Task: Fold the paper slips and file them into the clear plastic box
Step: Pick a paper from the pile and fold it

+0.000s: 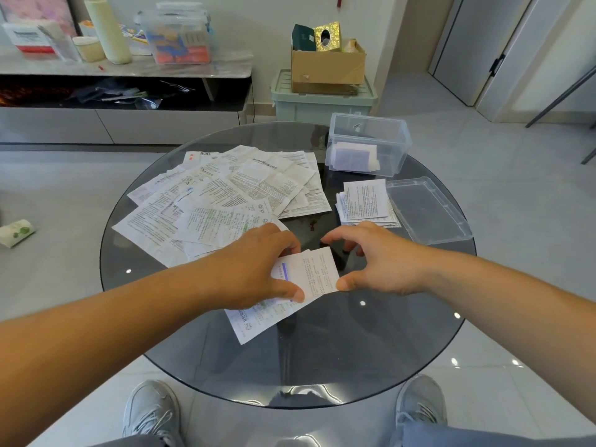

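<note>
While the left hand (pixel 254 269) pinches one paper slip (pixel 314 272) at the front-middle of the round glass table (pixel 354 350), thumb on top and fingers curled over its far edge, the right hand (pixel 383 259) arches wide beside it. Its fingers (pixel 338 240) are bent and grip nothing; only the thumb tip touches the slip's right edge. The slip's upper flap is doubled over a longer part that juts toward the person. It carries a purple band and dense print too small to read.

One loose pile (pixel 225 195) of overlapping printed sheets, too many to count, spreads across the table's left half. One folded stack (pixel 366 201) sits to the right, just beside one lid (pixel 429 209). One clear plastic box (pixel 367 143) stands open at the far right edge, with a few folded slips inside.

Beyond the table, a cardboard carton (pixel 327 67) rests on a pale green bin (pixel 322 104). Two grey shoes (pixel 151 411) show below the glass.
</note>
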`<state>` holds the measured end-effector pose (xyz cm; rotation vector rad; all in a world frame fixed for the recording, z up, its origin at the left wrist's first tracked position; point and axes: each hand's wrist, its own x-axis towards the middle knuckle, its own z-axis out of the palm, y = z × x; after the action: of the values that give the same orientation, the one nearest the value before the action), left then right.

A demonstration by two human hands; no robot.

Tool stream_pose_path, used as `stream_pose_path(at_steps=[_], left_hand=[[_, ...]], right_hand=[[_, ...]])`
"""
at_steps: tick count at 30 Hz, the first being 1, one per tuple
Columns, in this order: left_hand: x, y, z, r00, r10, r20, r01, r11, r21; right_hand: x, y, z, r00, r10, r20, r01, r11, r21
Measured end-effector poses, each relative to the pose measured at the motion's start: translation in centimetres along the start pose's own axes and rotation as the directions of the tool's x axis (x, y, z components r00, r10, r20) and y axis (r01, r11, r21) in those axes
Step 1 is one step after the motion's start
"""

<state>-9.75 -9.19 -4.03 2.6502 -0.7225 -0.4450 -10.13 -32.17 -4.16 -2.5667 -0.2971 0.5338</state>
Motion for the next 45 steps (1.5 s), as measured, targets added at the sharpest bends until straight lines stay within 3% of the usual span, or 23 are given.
stream_pose_path(at_steps=[4, 9, 15, 20, 23, 25, 29, 33, 36, 39, 42, 45], left_hand=[[-0.4, -0.5, 0.0, 1.0, 0.019, -0.013, -0.019, 0.999, -0.048], [-0.9, -0.1, -0.4, 0.993, 0.025, -0.116, -0.046, 0.982, -0.185], [-1.4, 0.7, -0.6, 0.986, 0.082, -0.142, -0.111, 0.971, -0.21], [-1.4, 1.5, -0.4, 0.967, 0.147, -0.209, -0.18, 0.972, -0.149], [-1.2, 2.1, -0.9, 0.959, 0.102, -0.265, -0.179, 0.942, -0.282], [-1.2, 2.6, -1.5, 0.955, 0.007, -0.295, -0.159, 0.855, -0.494], [-1.4, 3.6, -2.8, 0.979, -0.132, -0.152, -0.072, 0.476, -0.876], [-1.6, 3.1, -3.7, 0.993, -0.102, -0.06, -0.013, 0.408, -0.913], [-1.6, 3.4, -4.1, 0.998, -0.06, -0.031, 0.003, 0.492, -0.87], [-1.1, 3.7, -3.5, 1.0, -0.029, -0.007, 0.017, 0.738, -0.674], [-0.7, 3.3, -2.7, 0.995, -0.093, -0.02, 0.066, 0.829, -0.556], [-0.4, 2.7, -2.3, 0.972, -0.232, -0.021, 0.181, 0.808, -0.56]], right_hand=[[-0.4, -0.1, -0.1, 1.0, -0.007, -0.017, 0.008, 0.999, 0.045], [-1.3, 0.3, -0.5, 0.998, 0.01, -0.058, 0.005, 0.966, 0.258], [-1.7, 0.8, -0.7, 0.998, 0.011, -0.061, 0.016, 0.904, 0.427], [-2.2, 0.4, -0.7, 0.994, -0.055, -0.092, 0.089, 0.9, 0.428], [-2.5, -0.3, -0.8, 0.987, -0.095, -0.133, 0.146, 0.874, 0.463], [-2.6, -0.5, -0.8, 0.977, -0.097, -0.191, 0.182, 0.847, 0.499], [-3.0, -1.3, -1.3, 0.952, -0.098, -0.288, 0.255, 0.776, 0.577], [-3.5, -1.7, -2.2, 0.977, -0.098, -0.191, 0.195, 0.774, 0.603], [-3.6, -2.0, -2.5, 0.992, -0.111, -0.052, 0.122, 0.86, 0.495], [-3.3, -2.4, -2.5, 0.995, -0.098, -0.016, 0.097, 0.923, 0.372], [-3.1, -1.9, -1.8, 0.98, -0.076, -0.185, 0.116, 0.969, 0.217], [-3.6, -1.4, -0.9, 0.876, -0.22, -0.429, 0.213, 0.975, -0.066]])
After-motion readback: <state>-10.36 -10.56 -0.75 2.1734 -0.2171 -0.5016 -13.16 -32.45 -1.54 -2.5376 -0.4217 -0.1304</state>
